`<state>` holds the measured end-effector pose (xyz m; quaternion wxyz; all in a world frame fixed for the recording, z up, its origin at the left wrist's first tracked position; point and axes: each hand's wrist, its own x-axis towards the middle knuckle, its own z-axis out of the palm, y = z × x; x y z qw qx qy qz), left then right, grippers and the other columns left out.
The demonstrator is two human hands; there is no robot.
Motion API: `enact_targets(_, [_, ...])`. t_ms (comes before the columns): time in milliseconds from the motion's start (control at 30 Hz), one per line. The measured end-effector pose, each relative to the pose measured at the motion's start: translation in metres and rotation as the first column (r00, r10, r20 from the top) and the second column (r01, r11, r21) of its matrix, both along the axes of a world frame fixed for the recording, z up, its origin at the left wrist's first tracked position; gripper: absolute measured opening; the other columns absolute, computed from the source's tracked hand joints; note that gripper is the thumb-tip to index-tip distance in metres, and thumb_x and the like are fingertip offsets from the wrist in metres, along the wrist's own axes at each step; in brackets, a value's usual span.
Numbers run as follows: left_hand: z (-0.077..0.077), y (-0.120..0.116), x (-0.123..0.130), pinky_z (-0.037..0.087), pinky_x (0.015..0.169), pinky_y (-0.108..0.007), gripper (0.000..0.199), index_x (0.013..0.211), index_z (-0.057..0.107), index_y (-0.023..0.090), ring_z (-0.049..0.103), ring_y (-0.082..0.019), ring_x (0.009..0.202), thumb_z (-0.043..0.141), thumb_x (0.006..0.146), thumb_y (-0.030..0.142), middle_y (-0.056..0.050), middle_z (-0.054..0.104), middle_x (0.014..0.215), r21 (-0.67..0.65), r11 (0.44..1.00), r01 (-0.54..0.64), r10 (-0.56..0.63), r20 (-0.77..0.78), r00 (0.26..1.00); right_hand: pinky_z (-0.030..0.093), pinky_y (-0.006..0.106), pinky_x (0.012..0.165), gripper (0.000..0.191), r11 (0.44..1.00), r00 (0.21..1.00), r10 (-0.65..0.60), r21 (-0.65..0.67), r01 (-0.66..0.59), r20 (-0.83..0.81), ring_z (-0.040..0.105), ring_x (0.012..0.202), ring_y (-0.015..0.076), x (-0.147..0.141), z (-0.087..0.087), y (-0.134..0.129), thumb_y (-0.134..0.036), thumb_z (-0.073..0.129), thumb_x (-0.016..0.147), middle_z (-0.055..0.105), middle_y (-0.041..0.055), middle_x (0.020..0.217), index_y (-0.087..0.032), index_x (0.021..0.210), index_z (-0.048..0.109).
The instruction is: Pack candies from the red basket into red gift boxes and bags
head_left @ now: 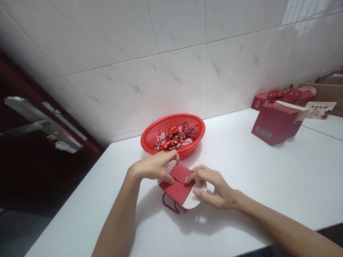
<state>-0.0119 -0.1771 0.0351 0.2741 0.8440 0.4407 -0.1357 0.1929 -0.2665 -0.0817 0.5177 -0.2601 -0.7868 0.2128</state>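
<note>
A small red paper box with white rounded flaps and a red cord handle lies on the white table. My left hand grips its far left side, thumb on the red top and fingers bent over the edge. On the right, my right hand has its index fingertip on the red panel and its thumb on the white flap. Just behind the box stands a red oval basket holding several wrapped candies.
A larger dark red box stands at the right. Behind it are several red boxes, a printed card and a cardboard box. A tiled wall borders the table; a dark door is at left.
</note>
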Motion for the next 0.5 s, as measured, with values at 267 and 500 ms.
enact_targets(267, [-0.001, -0.007, 0.008, 0.036, 0.057, -0.026, 0.05, 0.113, 0.045, 0.022, 0.049, -0.018, 0.075, 0.07, 0.07, 0.034, 0.0, 0.051, 0.09, 0.071, 0.996, 0.049, -0.054, 0.069, 0.996, 0.05, 0.035, 0.073, 0.048, 0.997, 0.996, -0.038, -0.063, 0.033, -0.078, 0.058, 0.072, 0.0172, 0.0, -0.009, 0.005, -0.065, 0.053, 0.093, 0.075, 0.0081, 0.087, -0.023, 0.071, 0.045])
enact_targets(500, [-0.011, -0.014, 0.024, 0.032, 0.055, -0.027, 0.043, 0.1, 0.04, 0.025, 0.044, -0.018, 0.072, 0.071, 0.072, 0.037, 0.003, 0.045, 0.081, 0.079, 0.993, 0.089, -0.099, 0.131, 0.986, 0.049, 0.031, 0.069, 0.048, 0.969, 0.958, -0.218, -0.154, 0.191, -0.188, 0.06, 0.077, 0.0182, 0.001, -0.006, 0.006, -0.061, 0.06, 0.091, 0.068, 0.0066, 0.085, -0.022, 0.067, 0.046])
